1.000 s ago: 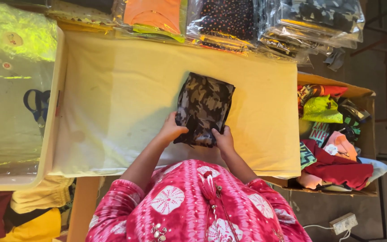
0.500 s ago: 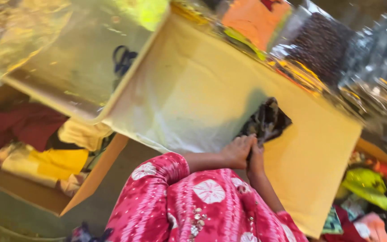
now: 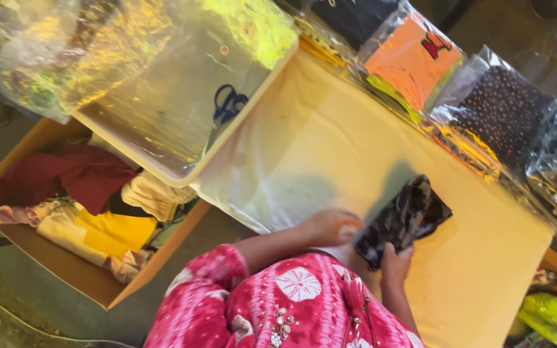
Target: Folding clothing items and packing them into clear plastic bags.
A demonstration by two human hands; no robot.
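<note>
**Dark patterned packet held at the near edge of the yellow table**

So the person in the pink floral top (image 3: 291,309) is working at a table covered in pale yellow cloth (image 3: 330,142). The right hand (image 3: 396,263) has its fingers closed around the near corner of a dark, shiny packet of patterned fabric (image 3: 402,219), thumb on top, so that's a proper grip on it. The packet sits near the table's front edge, tilted up a bit off the cloth at its far end, with a shadow under it

The left hand (image 3: 331,225) is just beside the packet's left side, lying low on the cloth with fingers curled loosely together. I can't really tell if it's touching the packet or just resting next to it, the fingertips are blurry

Other stuff around: a clear plastic bag (image 3: 162,122) lies spread over the left part of the table, and a pair of blue-handled scissors (image 3: 228,104) shows through it. Along the far edge there's a row of bagged garments, an orange one (image 3: 414,58) and a dark dotted one (image 3: 501,113) next to it, both well apart from the hands. Down on the left, below the table, there's an open cardboard box (image 3: 40,258) with folded clothes in it, a dark red piece (image 3: 78,174) and a yellow one (image 3: 114,232) among them
</note>
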